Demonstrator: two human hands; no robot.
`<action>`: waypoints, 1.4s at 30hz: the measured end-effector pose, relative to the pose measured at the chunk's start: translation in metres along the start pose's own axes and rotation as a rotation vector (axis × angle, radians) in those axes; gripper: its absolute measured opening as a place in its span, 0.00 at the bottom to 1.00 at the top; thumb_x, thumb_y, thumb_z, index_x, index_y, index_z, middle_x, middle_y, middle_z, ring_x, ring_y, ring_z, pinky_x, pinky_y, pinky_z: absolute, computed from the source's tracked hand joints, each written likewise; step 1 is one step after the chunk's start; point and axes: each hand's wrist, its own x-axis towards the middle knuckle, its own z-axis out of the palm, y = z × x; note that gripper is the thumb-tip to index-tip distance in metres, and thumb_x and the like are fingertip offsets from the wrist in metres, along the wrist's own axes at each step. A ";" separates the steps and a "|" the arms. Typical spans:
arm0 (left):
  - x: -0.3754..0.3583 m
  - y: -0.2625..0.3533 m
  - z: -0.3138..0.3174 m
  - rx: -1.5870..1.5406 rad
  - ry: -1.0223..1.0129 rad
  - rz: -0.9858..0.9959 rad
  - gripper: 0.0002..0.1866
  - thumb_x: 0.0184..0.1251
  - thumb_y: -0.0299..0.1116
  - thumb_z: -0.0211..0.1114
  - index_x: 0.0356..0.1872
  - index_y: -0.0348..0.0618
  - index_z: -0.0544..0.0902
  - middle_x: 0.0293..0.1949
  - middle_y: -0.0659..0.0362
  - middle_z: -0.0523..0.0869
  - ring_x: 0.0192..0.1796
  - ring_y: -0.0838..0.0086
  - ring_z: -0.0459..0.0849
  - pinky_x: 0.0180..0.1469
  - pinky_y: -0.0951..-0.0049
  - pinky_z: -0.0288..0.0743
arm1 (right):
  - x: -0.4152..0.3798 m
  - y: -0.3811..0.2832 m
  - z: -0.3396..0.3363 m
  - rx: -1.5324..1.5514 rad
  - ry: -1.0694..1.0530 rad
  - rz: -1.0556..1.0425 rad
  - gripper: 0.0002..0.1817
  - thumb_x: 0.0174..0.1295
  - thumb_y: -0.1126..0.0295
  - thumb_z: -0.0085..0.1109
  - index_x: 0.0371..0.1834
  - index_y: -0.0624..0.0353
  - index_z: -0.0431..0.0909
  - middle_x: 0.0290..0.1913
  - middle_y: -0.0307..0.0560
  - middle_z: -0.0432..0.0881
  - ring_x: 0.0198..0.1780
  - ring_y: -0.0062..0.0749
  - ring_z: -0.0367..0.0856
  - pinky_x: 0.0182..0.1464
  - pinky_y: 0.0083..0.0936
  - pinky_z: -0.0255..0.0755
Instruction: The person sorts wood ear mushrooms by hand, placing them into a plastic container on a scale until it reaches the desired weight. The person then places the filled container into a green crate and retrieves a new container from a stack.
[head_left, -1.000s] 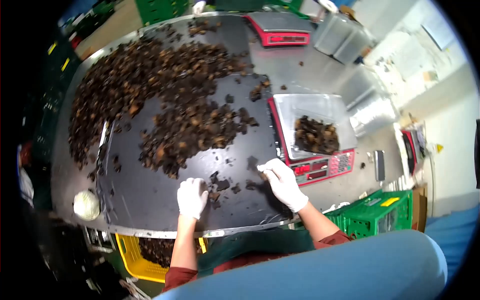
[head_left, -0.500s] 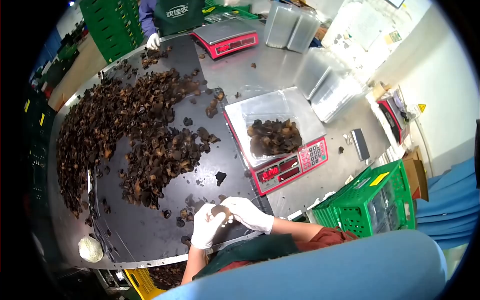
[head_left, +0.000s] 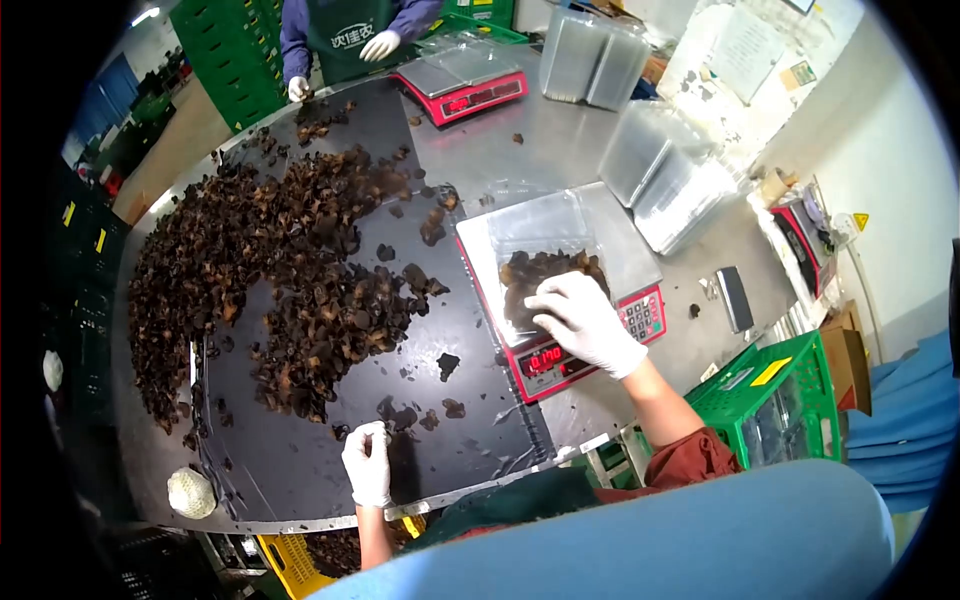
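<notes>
My white-gloved right hand (head_left: 588,322) reaches over a clear plastic box (head_left: 540,232) of dark brown wood ear mushrooms (head_left: 535,275). Its fingers are stretched out and a little apart, the tips at the mushrooms. The box rests on the steel pan of a red digital scale (head_left: 548,382), whose lit display is partly readable. My left hand (head_left: 368,466), also gloved, is near the table's front edge with its fingers curled together; whatever may be in them is hidden. Some loose mushrooms (head_left: 398,414) lie just beyond it.
A large mushroom heap (head_left: 300,250) covers the left of the table. Across from me stands a co-worker (head_left: 352,38) beside a second red scale (head_left: 468,98). Clear box stacks (head_left: 592,62) line the back right. A green crate (head_left: 775,385) stands right; a white mesh-like lump (head_left: 190,493) lies left.
My hands were together over a brown mushroom piece; they have parted. The right moved up and right to the box, the left slightly left. The co-worker's second hand has come into view.
</notes>
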 end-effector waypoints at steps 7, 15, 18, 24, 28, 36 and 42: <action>0.015 0.055 0.052 -0.112 -0.229 0.033 0.10 0.66 0.25 0.63 0.47 0.36 0.81 0.38 0.62 0.83 0.40 0.80 0.79 0.46 0.79 0.74 | 0.004 0.089 -0.010 0.139 0.332 0.564 0.11 0.60 0.73 0.59 0.45 0.60 0.82 0.43 0.48 0.82 0.47 0.39 0.79 0.51 0.32 0.73; 0.065 0.114 0.146 -0.615 -0.691 -0.316 0.23 0.75 0.40 0.54 0.64 0.38 0.68 0.44 0.50 0.84 0.42 0.68 0.84 0.47 0.71 0.80 | -0.003 0.163 0.002 0.699 0.268 0.736 0.21 0.68 0.60 0.55 0.61 0.59 0.74 0.49 0.41 0.83 0.42 0.18 0.75 0.48 0.17 0.71; 0.084 0.107 0.161 -0.851 -0.756 -0.420 0.25 0.77 0.50 0.47 0.57 0.36 0.72 0.46 0.46 0.84 0.42 0.65 0.86 0.46 0.67 0.83 | -0.022 0.122 -0.026 0.881 0.211 0.742 0.17 0.66 0.64 0.57 0.56 0.58 0.78 0.44 0.38 0.83 0.41 0.15 0.76 0.44 0.17 0.72; 0.076 0.109 0.166 -0.708 -0.689 -0.342 0.12 0.73 0.35 0.58 0.50 0.38 0.74 0.40 0.50 0.85 0.39 0.64 0.87 0.43 0.67 0.84 | -0.078 0.055 -0.032 0.795 0.112 1.005 0.19 0.60 0.69 0.65 0.53 0.61 0.75 0.29 0.34 0.78 0.29 0.14 0.74 0.30 0.15 0.71; 0.079 0.101 0.171 -0.613 -0.650 -0.237 0.07 0.66 0.23 0.58 0.43 0.41 0.74 0.34 0.55 0.83 0.31 0.73 0.83 0.34 0.76 0.82 | -0.105 0.058 -0.012 1.332 0.193 1.007 0.15 0.65 0.67 0.61 0.49 0.64 0.72 0.33 0.43 0.79 0.32 0.25 0.81 0.31 0.19 0.77; 0.070 0.084 0.166 -0.520 -0.772 -0.006 0.11 0.64 0.15 0.52 0.38 0.45 0.67 0.32 0.61 0.77 0.32 0.80 0.78 0.35 0.77 0.78 | -0.144 0.025 -0.004 1.185 0.208 0.945 0.08 0.65 0.76 0.54 0.44 0.59 0.67 0.33 0.41 0.77 0.33 0.21 0.79 0.37 0.20 0.76; 0.035 0.124 0.163 -0.124 -0.833 0.426 0.41 0.56 0.19 0.67 0.71 0.38 0.56 0.45 0.54 0.79 0.42 0.72 0.80 0.45 0.70 0.78 | -0.164 0.001 -0.033 0.367 0.302 0.678 0.05 0.54 0.81 0.54 0.33 0.60 0.73 0.32 0.46 0.78 0.33 0.32 0.76 0.38 0.26 0.73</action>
